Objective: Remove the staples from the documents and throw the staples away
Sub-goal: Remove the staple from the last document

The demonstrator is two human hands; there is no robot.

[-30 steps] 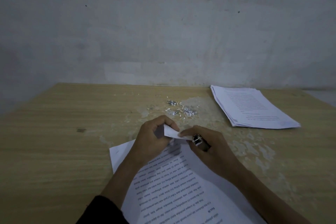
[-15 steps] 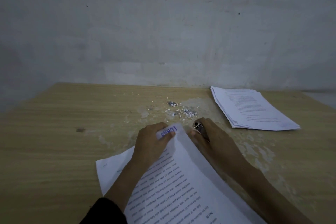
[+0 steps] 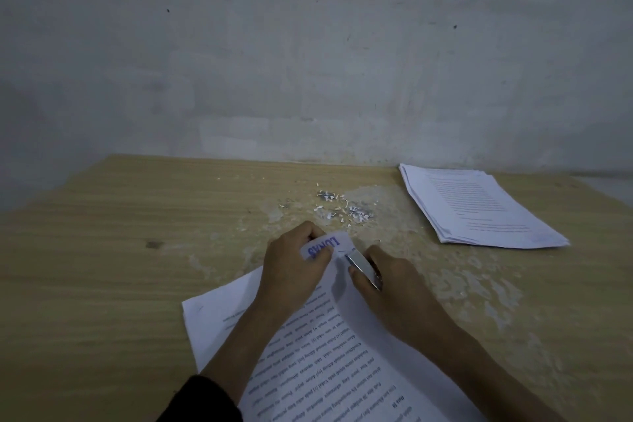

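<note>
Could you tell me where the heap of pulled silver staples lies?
Head view: the staple heap sits on the pale wooden table, just beyond the left hand, left of the white paper stack.

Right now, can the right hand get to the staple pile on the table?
Probably yes. The staple pile lies just beyond the right hand, with only open table between them. But its grip is taken up by the metal tool, so picking anything up looks awkward.
</note>
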